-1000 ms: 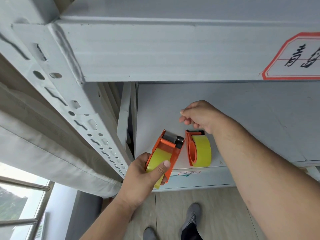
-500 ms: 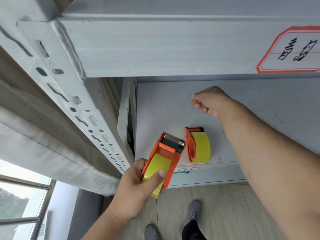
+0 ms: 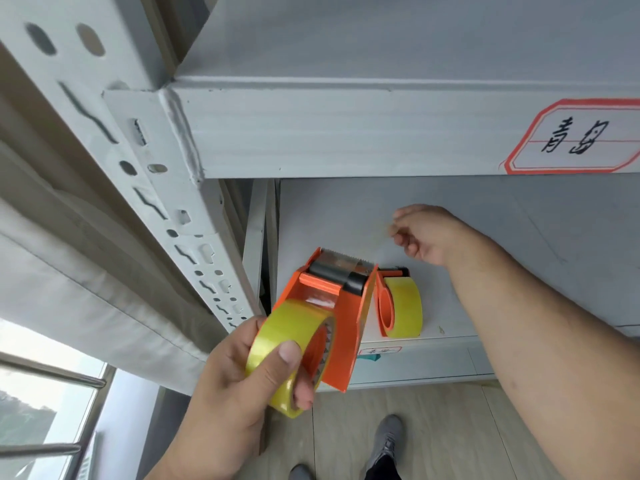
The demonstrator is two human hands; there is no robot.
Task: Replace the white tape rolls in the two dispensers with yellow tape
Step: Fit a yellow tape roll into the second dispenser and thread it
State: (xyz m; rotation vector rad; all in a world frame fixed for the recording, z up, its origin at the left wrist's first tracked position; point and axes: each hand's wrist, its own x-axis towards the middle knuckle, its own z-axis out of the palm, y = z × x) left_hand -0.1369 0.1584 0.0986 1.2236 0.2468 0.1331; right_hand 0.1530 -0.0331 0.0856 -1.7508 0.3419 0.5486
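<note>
My left hand point(image 3: 239, 386) grips an orange tape dispenser point(image 3: 341, 317) with a yellow tape roll point(image 3: 284, 344) mounted in it, thumb across the roll, held in front of the lower shelf's edge. A second orange dispenser point(image 3: 384, 310) loaded with yellow tape point(image 3: 407, 311) stands on the grey lower shelf point(image 3: 519, 254) just behind it. My right hand point(image 3: 424, 233) hovers over that shelf, beyond the standing dispenser, fingers loosely curled and holding nothing. No white tape roll is in view.
The upper shelf's grey beam point(image 3: 346, 133) carries a red-bordered handwritten label point(image 3: 575, 138). A perforated upright post point(image 3: 156, 188) stands at the left with a curtain point(image 3: 69, 271) and window rail beside it. My shoes point(image 3: 386, 441) show on the wooden floor below.
My left hand has lifted the held dispenser up and closer to the camera. My right hand moved away from the standing dispenser, out over the shelf.
</note>
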